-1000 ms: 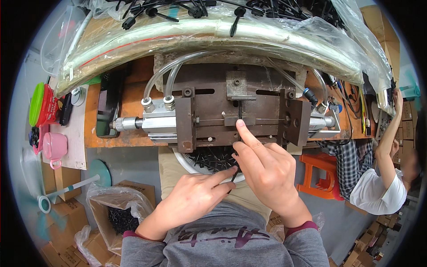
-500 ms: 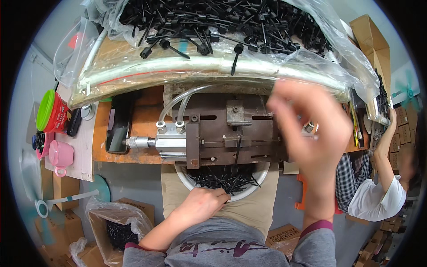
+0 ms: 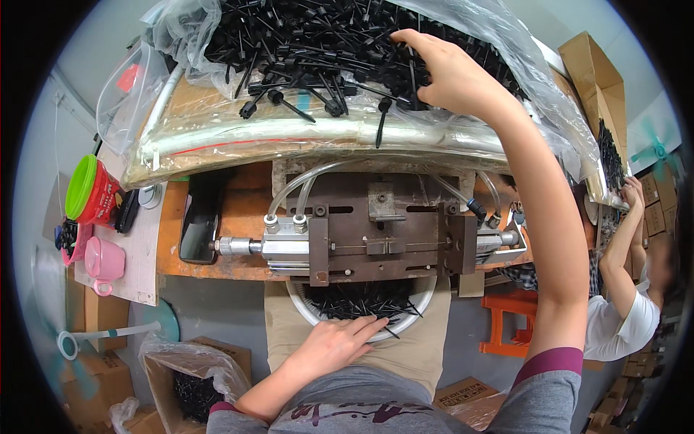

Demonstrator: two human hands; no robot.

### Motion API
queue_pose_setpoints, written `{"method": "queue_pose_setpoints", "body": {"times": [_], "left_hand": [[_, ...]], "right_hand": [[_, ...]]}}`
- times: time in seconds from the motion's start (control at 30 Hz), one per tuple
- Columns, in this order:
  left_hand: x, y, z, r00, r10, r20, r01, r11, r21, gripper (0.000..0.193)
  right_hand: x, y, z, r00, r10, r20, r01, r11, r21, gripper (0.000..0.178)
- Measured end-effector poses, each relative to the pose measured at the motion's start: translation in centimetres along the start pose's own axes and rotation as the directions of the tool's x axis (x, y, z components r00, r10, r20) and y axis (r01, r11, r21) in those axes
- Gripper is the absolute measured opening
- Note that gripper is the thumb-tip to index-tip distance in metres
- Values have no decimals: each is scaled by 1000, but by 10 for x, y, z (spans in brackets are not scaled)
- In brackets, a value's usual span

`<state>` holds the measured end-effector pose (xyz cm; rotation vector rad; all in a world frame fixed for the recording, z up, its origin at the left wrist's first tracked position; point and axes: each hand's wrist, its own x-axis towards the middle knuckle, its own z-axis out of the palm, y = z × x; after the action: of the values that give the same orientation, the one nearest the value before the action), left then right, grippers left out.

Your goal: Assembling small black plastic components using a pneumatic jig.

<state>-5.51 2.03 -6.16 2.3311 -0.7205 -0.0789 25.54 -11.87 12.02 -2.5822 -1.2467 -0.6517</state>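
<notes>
My right hand [image 3: 463,76] is over a heap of black plastic parts [image 3: 311,43] with thin stems and thicker heads; its thumb and fingers are spread, with nothing clearly held between them. My left hand [image 3: 336,343] rests on the near rim of a white round basin [image 3: 307,311] in my lap, fingers stretched out toward the slim black pieces [image 3: 361,298] inside. Between the heap and the basin sits a brown metal fixture [image 3: 347,249]. Its small central clamp block [image 3: 384,247] shows no part in it.
Pneumatic cylinders [image 3: 285,249] with clear hoses flank the fixture on an orange bench [image 3: 173,249]. A padded, plastic-wrapped edge [image 3: 289,137] borders the heap. Left are a phone [image 3: 199,224], red tub [image 3: 97,199] and pink cup [image 3: 105,257]. An orange stool [image 3: 502,325] and a co-worker [image 3: 625,311] are right.
My right hand has moved from above the fixture's right side up to the heap, its fingers spreading. The black part in the clamp block is gone. My left hand's fingers have straightened.
</notes>
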Motion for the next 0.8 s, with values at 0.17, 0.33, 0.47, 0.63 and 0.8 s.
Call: {"method": "queue_pose_setpoints", "body": {"times": [0.17, 0.33, 0.47, 0.63, 0.8], "left_hand": [[0, 1, 7, 1000, 18, -18, -18, 1000, -14, 51], [1, 1, 6, 999, 44, 3, -43, 999, -27, 47], [0, -2, 8, 999, 46, -7, -46, 999, -17, 44], [1, -1, 8, 999, 47, 4, -47, 999, -9, 42], [-1, -1, 9, 999, 35, 8, -35, 999, -8, 40]], "right_hand": [[23, -6, -13, 974, -28, 224, 28, 1000, 6, 49], [29, -7, -26, 953, -82, 291, 77, 997, 27, 37], [24, -6, -36, 960, -41, 276, 23, 997, 71, 47], [25, -28, -26, 890, 115, 442, -46, 985, -164, 64], [30, -30, -20, 922, 100, 374, -19, 977, -213, 36]]}}
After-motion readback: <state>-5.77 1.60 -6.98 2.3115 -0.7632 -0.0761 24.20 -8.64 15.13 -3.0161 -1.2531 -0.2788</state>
